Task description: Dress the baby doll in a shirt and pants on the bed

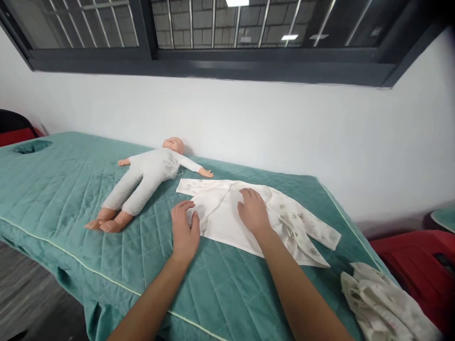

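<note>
A small white baby shirt (227,215) with printed sleeves lies spread on the green quilted bed cover (220,293). Its right front panel is folded back, showing the printed side. My left hand (185,229) is at the shirt's left edge, fingers apart and thumb raised, holding nothing. On the middle of the shirt rests my right hand (253,212), fingers stretched out over the fabric. Left of the shirt a baby doll (151,170) with a white cloth body lies on its back, arms spread, head toward the wall and feet toward the front edge.
A crumpled heap of white printed cloth (386,303) sits at the bed's near right corner. Beyond the right edge stands a red plastic object (412,265). A white wall (249,123) with a barred window runs along the back. The cover has a hole (32,147) at far left.
</note>
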A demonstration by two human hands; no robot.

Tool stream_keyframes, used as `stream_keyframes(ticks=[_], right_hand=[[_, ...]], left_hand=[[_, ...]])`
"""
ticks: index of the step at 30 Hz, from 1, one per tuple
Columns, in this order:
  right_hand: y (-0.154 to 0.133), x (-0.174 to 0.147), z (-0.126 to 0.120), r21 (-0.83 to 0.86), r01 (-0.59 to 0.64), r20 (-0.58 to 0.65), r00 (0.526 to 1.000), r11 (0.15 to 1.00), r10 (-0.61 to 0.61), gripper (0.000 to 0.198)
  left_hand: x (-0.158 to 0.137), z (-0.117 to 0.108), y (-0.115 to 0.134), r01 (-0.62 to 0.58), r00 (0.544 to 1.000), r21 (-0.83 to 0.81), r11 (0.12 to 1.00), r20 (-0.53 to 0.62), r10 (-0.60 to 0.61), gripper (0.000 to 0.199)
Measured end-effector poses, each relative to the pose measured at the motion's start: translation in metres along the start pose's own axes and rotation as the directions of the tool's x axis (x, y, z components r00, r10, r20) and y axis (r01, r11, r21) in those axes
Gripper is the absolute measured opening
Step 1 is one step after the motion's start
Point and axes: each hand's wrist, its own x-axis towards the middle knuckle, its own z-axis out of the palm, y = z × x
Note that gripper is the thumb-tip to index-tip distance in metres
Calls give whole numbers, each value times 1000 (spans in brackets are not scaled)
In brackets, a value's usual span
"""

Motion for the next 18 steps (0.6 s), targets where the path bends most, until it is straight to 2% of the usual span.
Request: stream_keyframes(ticks=[1, 3, 5, 7, 11, 16, 18], right_hand=[[2, -9, -8, -157, 8, -4, 1000, 988, -9, 40], [9, -24, -26, -432, -23, -19, 1000, 902, 16, 36], [21, -30, -45, -554, -83, -23, 996, 828, 84, 31], [34, -29, -62, -584, -125, 12, 987, 802, 163, 28], [58, -19, -84, -549, -177, 75, 963, 817, 259, 30], [71, -18, -84, -507, -100, 144, 970, 856, 198, 37], [71, -20, -79, -487, -81, 129, 978, 869, 164, 31]], left_hand=[[0, 0, -1, 7, 1000, -4, 1000, 6, -7, 16], [-1, 0, -4, 30, 999, -23, 999, 18, -29, 19], [-2, 1, -5, 54, 998, -42, 998, 32, -53, 20], [-2, 1, -5, 75, 996, -54, 996, 47, -73, 22], [-2, 0, -6, 130, 990, -78, 988, 70, -125, 25], [-2, 1, -10, 227, 971, -94, 969, 94, -218, 25], [-2, 2, -11, 253, 964, -103, 962, 112, -242, 25]])
